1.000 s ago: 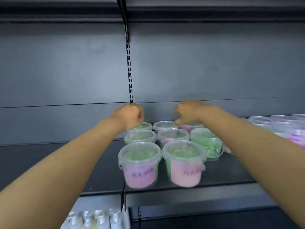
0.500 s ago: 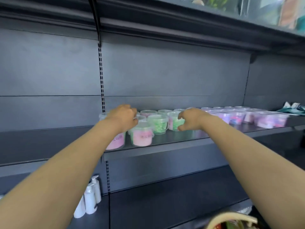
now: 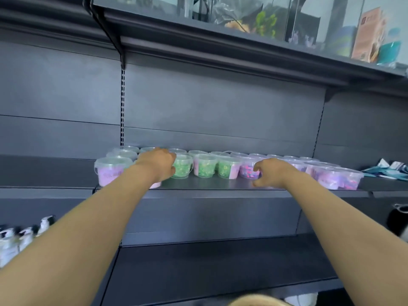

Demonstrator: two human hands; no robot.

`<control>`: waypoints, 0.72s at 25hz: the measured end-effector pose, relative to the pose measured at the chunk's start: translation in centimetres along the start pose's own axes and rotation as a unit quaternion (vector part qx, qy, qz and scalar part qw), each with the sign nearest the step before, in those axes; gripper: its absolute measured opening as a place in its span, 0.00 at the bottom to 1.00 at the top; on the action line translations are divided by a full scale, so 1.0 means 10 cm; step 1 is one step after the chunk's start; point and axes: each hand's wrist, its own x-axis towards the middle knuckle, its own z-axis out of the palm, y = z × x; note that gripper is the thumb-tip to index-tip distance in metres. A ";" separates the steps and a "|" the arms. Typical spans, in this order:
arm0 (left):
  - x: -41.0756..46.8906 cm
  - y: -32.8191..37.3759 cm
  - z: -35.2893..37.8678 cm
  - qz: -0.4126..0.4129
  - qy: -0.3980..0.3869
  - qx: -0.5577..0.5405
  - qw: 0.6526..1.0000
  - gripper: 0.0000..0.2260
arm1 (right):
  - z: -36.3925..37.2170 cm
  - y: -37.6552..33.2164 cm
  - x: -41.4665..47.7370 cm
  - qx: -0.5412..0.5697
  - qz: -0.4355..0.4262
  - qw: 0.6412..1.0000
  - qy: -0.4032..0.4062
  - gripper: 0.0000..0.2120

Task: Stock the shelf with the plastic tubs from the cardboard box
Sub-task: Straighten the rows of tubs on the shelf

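A shop: dark metal gondola shelving [image 3: 220, 191] with slotted uprights [image 3: 122, 107], rows of lidded plastic tubs [image 3: 205, 168] displayed on one shelf, white pump bottles [image 3: 13, 241] lined up lower left.

You face a dark grey back panel [image 3: 220, 102] with a slotted upright [image 3: 122, 107] near its left side. Above you, the top shelf [image 3: 220, 48] holds green plants [image 3: 266, 23]. White pump bottles [image 3: 13, 241] stand low in the bay left of the upright.

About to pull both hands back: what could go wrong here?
The left hand is right by the green tub; a careless pull could drag it off the shelf. The pink tub at the left end stands near the front edge, where the forearm might knock it.
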 end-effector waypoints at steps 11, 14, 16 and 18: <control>0.40 0.47 -0.09 -0.023 0.019 0.023 0.999 0.15 | 0.25 0.38 0.60 0.019 -0.074 0.997 0.029 0.14; 0.71 0.36 0.13 -0.016 0.012 0.023 1.000 0.15 | 0.43 0.32 0.97 0.021 -0.078 0.997 0.016 0.07; 0.95 0.24 0.30 -0.009 0.006 0.030 0.999 0.15 | 0.52 0.25 1.24 0.012 -0.082 0.996 0.010 0.14; 1.23 0.11 0.48 -0.004 -0.001 0.028 1.000 0.16 | 0.58 0.13 1.52 0.000 -0.079 0.997 0.020 0.21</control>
